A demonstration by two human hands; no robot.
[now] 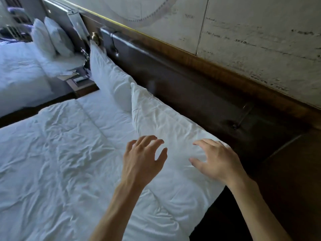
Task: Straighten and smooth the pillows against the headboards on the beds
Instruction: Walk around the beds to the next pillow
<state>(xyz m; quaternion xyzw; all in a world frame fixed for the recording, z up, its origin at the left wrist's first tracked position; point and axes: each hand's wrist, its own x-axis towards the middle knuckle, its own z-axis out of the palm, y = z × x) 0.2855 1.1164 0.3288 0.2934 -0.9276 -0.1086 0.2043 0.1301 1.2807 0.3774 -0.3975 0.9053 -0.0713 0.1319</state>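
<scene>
A rumpled white duvet (57, 153) is spread below a dark padded headboard (182, 84). The near pillow (165, 122), propped against it, is approached by the left hand (144, 159) and right hand (217, 160), fingers spread, nothing held.

left hand (142, 157), right hand (215, 160) spread | near pillow (166, 122) | headboard (199, 84)

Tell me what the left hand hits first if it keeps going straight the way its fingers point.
Most likely the near pillow: the left hand hovers with fingers spread, pointing up the bed towards it. Behind that stands the dark headboard. Depth is hard to judge; the fingertips may already graze the fabric.
</scene>
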